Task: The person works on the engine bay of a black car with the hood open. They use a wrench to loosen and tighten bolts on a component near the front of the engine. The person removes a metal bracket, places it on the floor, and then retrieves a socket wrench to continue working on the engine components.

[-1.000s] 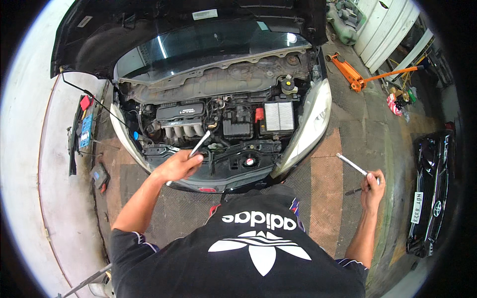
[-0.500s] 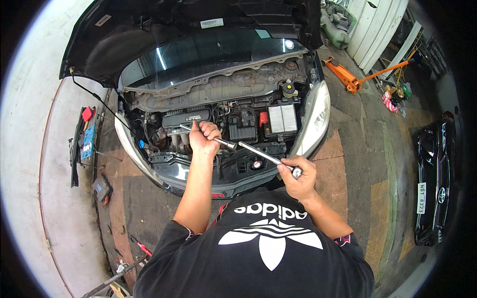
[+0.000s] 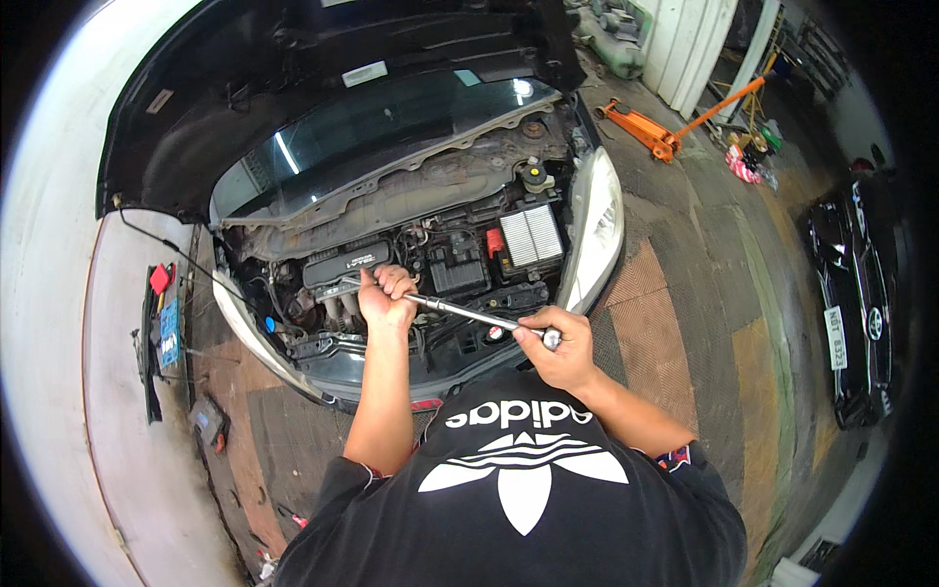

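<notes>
Since 1 s ago, your hands have met over the engine bay. L hand and R hand both clenched on the wrench, spanning between them: tool now assembled, positioned.

Car repair workshop, open-bonnet car, orange floor jack, probably another car alongside

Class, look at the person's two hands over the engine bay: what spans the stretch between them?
In the head view, a long metal wrench bar runs from the left hand to the right hand.
</notes>
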A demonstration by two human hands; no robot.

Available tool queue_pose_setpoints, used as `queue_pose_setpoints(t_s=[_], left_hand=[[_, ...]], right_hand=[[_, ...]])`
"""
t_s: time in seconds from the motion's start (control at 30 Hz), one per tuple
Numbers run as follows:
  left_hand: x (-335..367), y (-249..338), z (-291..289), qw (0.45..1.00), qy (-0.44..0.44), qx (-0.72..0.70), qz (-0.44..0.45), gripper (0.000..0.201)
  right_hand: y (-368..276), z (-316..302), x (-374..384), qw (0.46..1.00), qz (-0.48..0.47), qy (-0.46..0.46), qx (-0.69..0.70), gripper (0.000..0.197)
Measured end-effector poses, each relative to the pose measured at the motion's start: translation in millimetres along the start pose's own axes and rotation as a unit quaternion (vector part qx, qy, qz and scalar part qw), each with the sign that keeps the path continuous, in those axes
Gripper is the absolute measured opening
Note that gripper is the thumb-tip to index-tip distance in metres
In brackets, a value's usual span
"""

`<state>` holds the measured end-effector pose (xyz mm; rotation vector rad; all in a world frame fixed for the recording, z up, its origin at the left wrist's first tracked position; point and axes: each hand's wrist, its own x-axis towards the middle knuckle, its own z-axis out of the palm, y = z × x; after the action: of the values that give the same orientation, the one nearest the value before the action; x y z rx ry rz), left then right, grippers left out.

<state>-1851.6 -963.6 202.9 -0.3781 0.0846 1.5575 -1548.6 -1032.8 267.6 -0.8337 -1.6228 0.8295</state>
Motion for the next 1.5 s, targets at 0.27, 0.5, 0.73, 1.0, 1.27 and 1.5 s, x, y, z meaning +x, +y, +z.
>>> queue_pose_setpoints(t_s=[0.27, 0.5, 0.73, 1.0, 1.27, 1.5], left_hand=[[7, 12, -5, 0.990, 0.087, 0.024, -0.109, 0.051], [5, 11, -28, 0.975, 0.167, 0.137, -0.053, 0.052], [-4, 14, -39, 0.979, 0.164, 0.110, -0.041, 0.050], [-10, 23, -38, 0.981, 0.152, 0.119, -0.033, 0.049], [-13, 6, -54, 0.987, 0.121, 0.006, -0.105, 0.050], [-36, -1, -68, 0.824, 0.188, 0.514, 0.144, 0.047]], right_hand=[[0, -17, 11, 0.945, -0.261, -0.151, -0.129, 0.016], [-14, -17, 1, 0.898, -0.318, -0.223, -0.209, 0.018], [-7, -2, -2, 0.933, -0.254, -0.191, -0.168, 0.015], [-13, 21, -21, 0.950, -0.199, -0.169, -0.170, 0.013], [-15, 27, -18, 0.958, -0.144, -0.181, -0.166, 0.008], [-21, -44, -8, 0.991, 0.120, -0.050, -0.041, 0.011]])
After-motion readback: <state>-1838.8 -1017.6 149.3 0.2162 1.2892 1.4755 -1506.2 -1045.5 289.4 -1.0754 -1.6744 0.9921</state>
